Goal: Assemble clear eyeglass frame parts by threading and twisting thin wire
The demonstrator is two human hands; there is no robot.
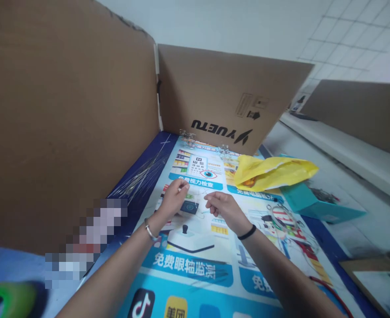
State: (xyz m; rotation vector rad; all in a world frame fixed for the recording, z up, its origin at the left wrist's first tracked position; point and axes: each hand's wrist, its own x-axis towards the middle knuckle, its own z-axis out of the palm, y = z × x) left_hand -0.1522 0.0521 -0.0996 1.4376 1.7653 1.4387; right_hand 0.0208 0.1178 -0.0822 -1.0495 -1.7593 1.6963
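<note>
Over the middle of the printed poster mat [188, 245], my left hand [173, 198] is closed, thumb and fingertips pinched together. Facing it a short distance away is my right hand [226, 211], also closed in a pinch. Faint thin lines, like fine wire, show near the fingertips, but what either hand holds is too fine to make out. A bundle of thin straight wires [144, 174] lies left of my left hand. To the right of my right hand lies a loose wire coil [283, 217].
Cardboard walls [82, 110] stand at the left and back [208, 88]. Small wire clusters [224, 152] lie at the back. A yellow bag [274, 172] rests beside a teal box [320, 205] at right. A green tape roll [13, 298] and a red cable [330, 291] are nearer.
</note>
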